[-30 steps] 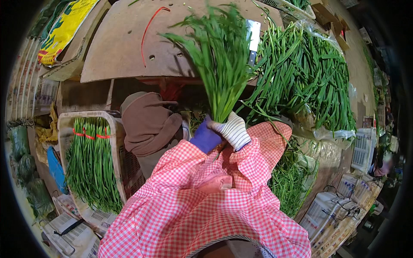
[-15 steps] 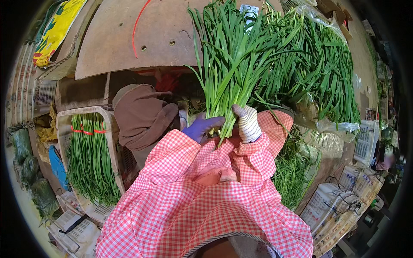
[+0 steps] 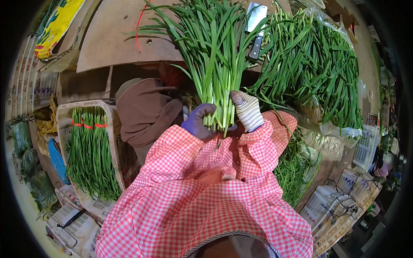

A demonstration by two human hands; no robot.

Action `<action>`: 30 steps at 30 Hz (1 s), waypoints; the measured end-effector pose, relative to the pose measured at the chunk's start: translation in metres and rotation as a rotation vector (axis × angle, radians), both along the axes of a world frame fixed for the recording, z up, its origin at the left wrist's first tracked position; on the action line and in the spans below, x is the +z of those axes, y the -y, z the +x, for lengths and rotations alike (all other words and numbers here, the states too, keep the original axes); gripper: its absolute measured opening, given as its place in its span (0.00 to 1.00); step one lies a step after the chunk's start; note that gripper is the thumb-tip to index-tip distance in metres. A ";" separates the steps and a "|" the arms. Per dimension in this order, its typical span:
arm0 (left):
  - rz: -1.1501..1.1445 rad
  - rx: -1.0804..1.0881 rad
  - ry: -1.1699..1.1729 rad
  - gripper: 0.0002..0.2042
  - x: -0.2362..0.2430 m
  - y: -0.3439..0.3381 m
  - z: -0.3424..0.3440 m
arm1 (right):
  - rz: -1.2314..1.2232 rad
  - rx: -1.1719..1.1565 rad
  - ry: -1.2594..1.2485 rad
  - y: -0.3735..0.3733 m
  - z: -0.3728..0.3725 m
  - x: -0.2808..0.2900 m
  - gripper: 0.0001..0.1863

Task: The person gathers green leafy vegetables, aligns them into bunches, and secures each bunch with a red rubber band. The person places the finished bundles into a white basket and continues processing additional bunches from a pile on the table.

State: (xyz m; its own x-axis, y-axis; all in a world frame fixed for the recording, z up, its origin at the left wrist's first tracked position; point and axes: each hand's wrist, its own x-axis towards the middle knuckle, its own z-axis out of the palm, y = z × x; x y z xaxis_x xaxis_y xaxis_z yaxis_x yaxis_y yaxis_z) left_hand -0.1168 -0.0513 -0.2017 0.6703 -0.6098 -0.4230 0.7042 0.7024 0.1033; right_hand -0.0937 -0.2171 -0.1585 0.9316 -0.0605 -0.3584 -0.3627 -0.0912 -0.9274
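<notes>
L hand point(image 3: 199, 121) & R hand point(image 3: 248, 112): green bunch point(image 3: 215, 64) btwn, held nr stem ends point(image 3: 218, 124).

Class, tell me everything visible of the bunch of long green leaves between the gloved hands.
The loose bunch of long, flat, green leaves has paler stems and no visible tie. Its tips fan out toward the view's top, over the flat, brown, wood-like board; its uneven stem ends point toward the bottom. The purple-gloved left hand and the right hand in a striped white glove hold it low, from either side.
</notes>
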 end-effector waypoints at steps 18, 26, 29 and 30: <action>0.906 -0.087 1.258 0.21 -0.011 -0.015 -0.004 | -0.379 0.198 -0.011 -0.002 -0.001 0.019 0.18; 0.330 -0.002 0.597 0.20 -0.057 -0.008 -0.013 | -0.516 0.390 -0.090 0.001 -0.003 0.016 0.28; -0.025 -0.105 0.046 0.12 -0.021 -0.001 0.000 | -0.494 0.197 0.065 0.014 -0.016 0.032 0.28; -0.022 -0.093 0.029 0.11 -0.003 0.001 0.004 | -0.480 0.150 0.139 0.020 -0.022 0.041 0.25</action>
State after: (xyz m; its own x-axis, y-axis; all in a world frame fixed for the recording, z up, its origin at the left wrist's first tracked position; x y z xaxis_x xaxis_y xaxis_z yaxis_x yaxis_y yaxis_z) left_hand -0.1124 -0.0522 -0.2048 0.6220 -0.6791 -0.3898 0.7635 0.6364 0.1096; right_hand -0.1160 -0.2367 -0.1172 0.9795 -0.0495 -0.1954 -0.1892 -0.5596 -0.8069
